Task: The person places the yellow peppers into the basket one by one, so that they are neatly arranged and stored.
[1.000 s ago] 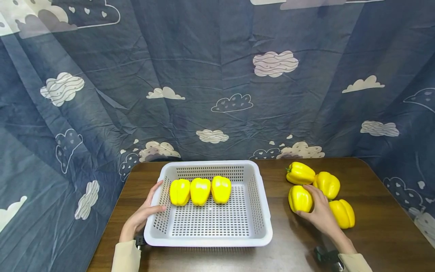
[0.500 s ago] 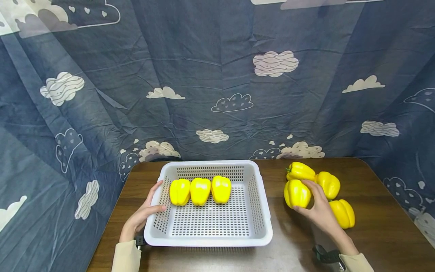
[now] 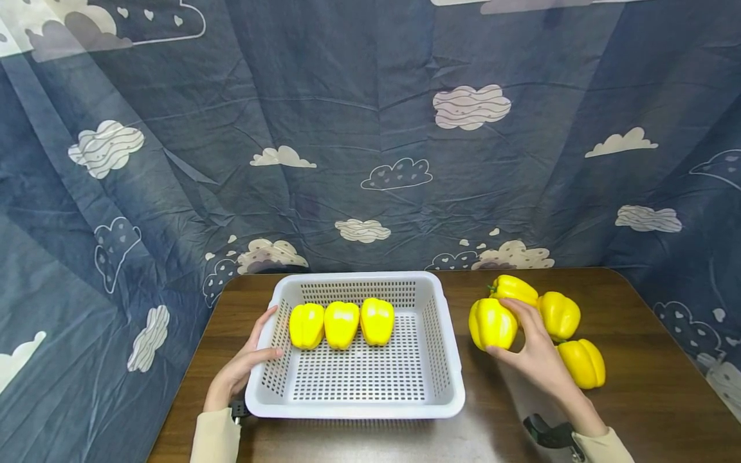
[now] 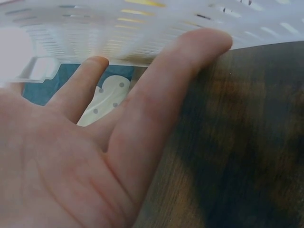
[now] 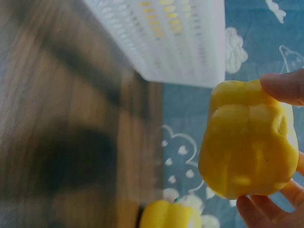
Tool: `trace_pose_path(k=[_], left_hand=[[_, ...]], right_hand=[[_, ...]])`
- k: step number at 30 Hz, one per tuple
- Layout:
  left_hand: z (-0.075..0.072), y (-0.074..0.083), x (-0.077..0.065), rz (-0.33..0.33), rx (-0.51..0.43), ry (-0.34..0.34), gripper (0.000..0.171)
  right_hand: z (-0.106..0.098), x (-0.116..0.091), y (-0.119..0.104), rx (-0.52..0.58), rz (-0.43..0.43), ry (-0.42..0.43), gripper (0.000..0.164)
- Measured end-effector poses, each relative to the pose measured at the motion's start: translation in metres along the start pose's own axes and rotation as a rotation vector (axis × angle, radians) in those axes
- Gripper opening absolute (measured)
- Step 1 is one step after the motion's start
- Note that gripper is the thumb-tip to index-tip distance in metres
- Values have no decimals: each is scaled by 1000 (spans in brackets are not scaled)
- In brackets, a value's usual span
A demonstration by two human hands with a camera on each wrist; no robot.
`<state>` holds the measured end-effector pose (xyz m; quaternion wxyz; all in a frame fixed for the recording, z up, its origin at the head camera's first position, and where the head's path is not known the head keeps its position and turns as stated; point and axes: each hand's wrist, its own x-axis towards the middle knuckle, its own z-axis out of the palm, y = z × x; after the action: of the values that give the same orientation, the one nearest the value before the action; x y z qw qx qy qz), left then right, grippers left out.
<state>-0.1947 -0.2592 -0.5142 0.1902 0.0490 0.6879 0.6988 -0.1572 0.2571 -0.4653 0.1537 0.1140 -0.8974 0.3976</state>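
A yellow bell pepper [image 3: 493, 324] is gripped by my right hand [image 3: 538, 360], thumb on one side and fingers on the other. In the right wrist view this bell pepper [image 5: 249, 142] is off the table, its lobed side facing the camera. It is to the right of a white perforated basket [image 3: 359, 411], apart from it. My left hand [image 3: 243, 366] rests at the basket's left side, thumb and fingers spread and fairly straight. In the left wrist view the thumb [image 4: 156, 90] touches the slotted wall. Inside the basket, three yellow bell peppers [image 3: 341, 325] stand in a row toward the back left.
Three more yellow bell peppers lie at the right: one with a green stem [image 3: 515, 289] at the back, one [image 3: 559, 316] beside it, one [image 3: 583, 364] nearer. The brown wooden table [image 3: 480, 424] ends at a dark blue cloud-print curtain [image 3: 347, 193].
My right hand has lifted the bell pepper from its place among the others and carried it left, toward the basket. The left hand has stayed where it was.
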Motion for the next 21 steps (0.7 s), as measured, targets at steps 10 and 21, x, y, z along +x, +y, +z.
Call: trace_pose_path(k=[10,21], left_hand=[[0,1,1,4,9,-6,86],[1,1,1,-2,4,-3,86]], right_hand=[[6,7,-28,9,-64,-20,85],[21,12,-53,32,-101,-61,86]])
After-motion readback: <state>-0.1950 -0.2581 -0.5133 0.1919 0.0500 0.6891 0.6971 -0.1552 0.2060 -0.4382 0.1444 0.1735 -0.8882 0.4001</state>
